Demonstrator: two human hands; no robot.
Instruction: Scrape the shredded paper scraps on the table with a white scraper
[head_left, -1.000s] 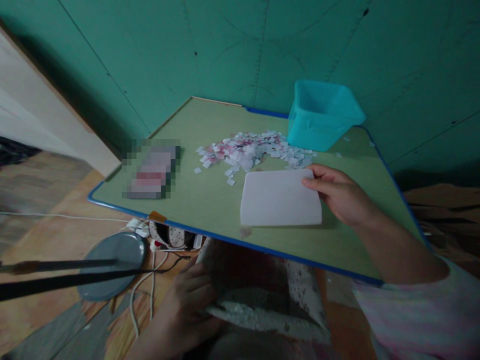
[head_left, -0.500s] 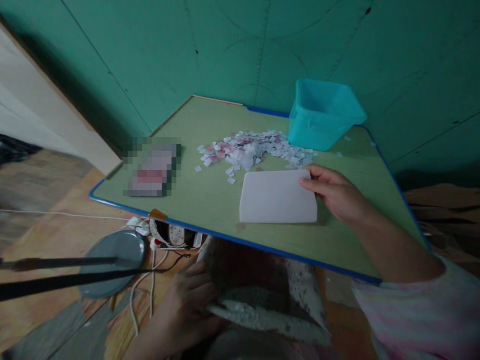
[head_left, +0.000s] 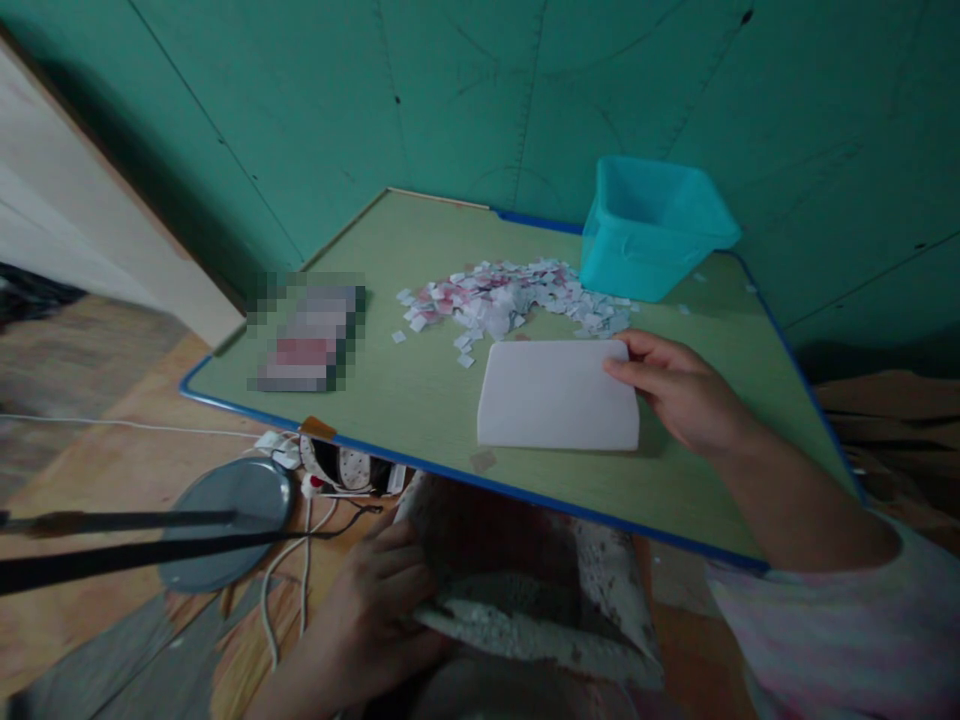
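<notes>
Head view, white sheet (head_left: 556, 396), long axis crosswise, right hand (head_left: 679, 388) grip grasping its edge

Right arm (head_left: 795, 500) wearing loose pale pink-and-white mottled sleeve (head_left: 832, 620) beyond table rim (head_left: 480, 483); below rim, person wearing dark red cloth (head_left: 495, 545) with speckled grey-white band (head_left: 532, 630).

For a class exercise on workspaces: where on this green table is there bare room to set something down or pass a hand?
Bare green table lies between the blurred flat item and the white sheet, and behind the paper scraps, toward the far corner. It is crowded where the scraps meet the blue bin and at the right hand on the sheet.
</notes>
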